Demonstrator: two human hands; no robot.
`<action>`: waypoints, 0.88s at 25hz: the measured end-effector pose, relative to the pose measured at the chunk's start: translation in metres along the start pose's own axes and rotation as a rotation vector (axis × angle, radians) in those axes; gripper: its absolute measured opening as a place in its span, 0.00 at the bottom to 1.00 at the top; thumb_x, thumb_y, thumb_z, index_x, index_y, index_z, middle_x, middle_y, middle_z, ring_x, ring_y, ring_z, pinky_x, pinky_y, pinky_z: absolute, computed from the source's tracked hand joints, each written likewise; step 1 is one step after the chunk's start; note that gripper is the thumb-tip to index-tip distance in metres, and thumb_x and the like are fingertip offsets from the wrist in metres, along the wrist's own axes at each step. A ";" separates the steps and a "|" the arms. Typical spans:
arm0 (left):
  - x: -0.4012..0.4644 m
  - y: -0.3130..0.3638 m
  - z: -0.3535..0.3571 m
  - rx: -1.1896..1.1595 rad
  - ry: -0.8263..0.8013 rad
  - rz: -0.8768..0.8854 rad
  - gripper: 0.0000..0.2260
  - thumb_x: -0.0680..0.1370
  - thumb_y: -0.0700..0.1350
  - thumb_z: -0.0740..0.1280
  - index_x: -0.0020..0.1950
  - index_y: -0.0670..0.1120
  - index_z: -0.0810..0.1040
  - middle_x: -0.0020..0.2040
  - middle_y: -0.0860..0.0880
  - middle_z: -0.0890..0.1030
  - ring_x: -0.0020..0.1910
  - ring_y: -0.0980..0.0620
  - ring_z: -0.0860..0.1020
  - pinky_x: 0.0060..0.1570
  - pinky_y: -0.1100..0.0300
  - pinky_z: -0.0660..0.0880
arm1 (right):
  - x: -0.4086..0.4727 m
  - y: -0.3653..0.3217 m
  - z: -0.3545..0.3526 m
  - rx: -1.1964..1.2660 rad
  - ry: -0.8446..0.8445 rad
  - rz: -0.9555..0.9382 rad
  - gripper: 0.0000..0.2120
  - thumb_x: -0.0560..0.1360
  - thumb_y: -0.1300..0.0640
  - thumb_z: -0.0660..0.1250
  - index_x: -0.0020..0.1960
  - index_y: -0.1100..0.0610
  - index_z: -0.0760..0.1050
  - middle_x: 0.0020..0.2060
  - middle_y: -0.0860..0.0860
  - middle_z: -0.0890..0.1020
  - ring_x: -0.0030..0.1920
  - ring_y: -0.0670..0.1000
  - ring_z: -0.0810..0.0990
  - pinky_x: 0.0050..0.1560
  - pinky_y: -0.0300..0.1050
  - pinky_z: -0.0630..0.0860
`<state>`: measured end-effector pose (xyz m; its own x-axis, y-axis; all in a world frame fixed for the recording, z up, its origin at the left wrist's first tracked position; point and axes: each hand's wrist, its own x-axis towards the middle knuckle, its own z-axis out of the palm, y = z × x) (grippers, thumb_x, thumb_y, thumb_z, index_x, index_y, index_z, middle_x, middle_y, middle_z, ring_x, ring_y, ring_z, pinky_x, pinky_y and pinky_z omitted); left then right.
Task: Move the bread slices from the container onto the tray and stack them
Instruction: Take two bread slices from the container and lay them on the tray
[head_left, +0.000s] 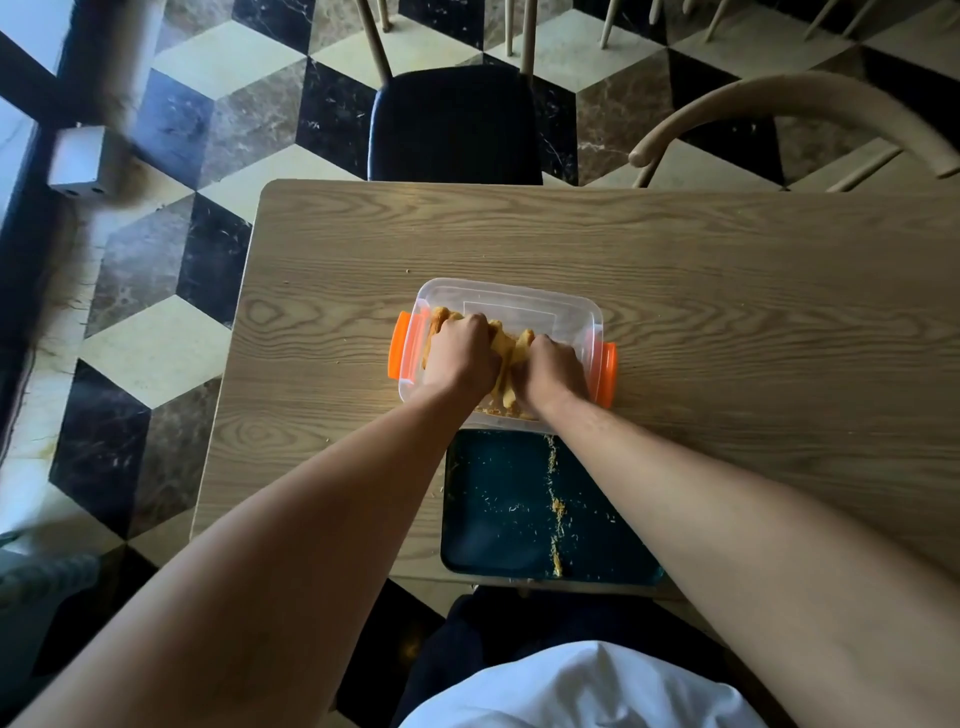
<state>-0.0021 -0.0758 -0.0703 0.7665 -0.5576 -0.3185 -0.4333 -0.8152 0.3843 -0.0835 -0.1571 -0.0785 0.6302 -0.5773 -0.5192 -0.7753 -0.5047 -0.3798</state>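
Note:
A clear plastic container (550, 306) with orange side clips sits mid-table. Several golden bread slices (503, 344) stand inside it. Both hands are down inside the container. My left hand (460, 356) is closed around slices on the left side, and my right hand (550, 371) is closed around slices on the right. Just in front of the container, at the table's near edge, lies a dark tray (493, 509). It holds only crumbs, with a line of them running down its middle. My forearms hide the tray's upper corners.
The wooden table (727, 291) stretches wide to the right and beyond the container. A black-seated chair (454, 122) stands at the far side, and a curved wooden chair back (789, 109) at the far right. Checkered floor lies to the left.

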 end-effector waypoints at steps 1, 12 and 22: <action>0.000 -0.001 -0.001 -0.017 0.003 -0.005 0.05 0.71 0.36 0.67 0.42 0.44 0.75 0.39 0.46 0.77 0.37 0.46 0.75 0.35 0.56 0.68 | -0.003 -0.001 -0.003 0.006 -0.003 0.008 0.12 0.80 0.58 0.61 0.58 0.63 0.76 0.55 0.63 0.81 0.57 0.64 0.79 0.49 0.52 0.71; -0.044 -0.006 -0.059 -0.214 0.122 0.011 0.06 0.70 0.40 0.68 0.45 0.42 0.83 0.39 0.42 0.82 0.39 0.40 0.79 0.34 0.55 0.76 | -0.062 -0.004 -0.045 0.136 0.230 0.040 0.08 0.74 0.55 0.68 0.43 0.60 0.75 0.39 0.55 0.78 0.36 0.56 0.76 0.34 0.43 0.69; -0.122 -0.020 -0.072 -0.670 0.168 0.061 0.03 0.70 0.39 0.74 0.39 0.42 0.81 0.37 0.45 0.82 0.36 0.46 0.77 0.39 0.48 0.79 | -0.153 0.044 -0.059 0.589 0.359 0.023 0.04 0.71 0.54 0.68 0.40 0.54 0.76 0.33 0.47 0.79 0.34 0.49 0.76 0.30 0.42 0.68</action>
<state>-0.0529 0.0197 0.0231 0.8365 -0.5236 -0.1613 -0.1336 -0.4804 0.8668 -0.2116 -0.1288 0.0290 0.5100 -0.8116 -0.2851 -0.6185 -0.1157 -0.7772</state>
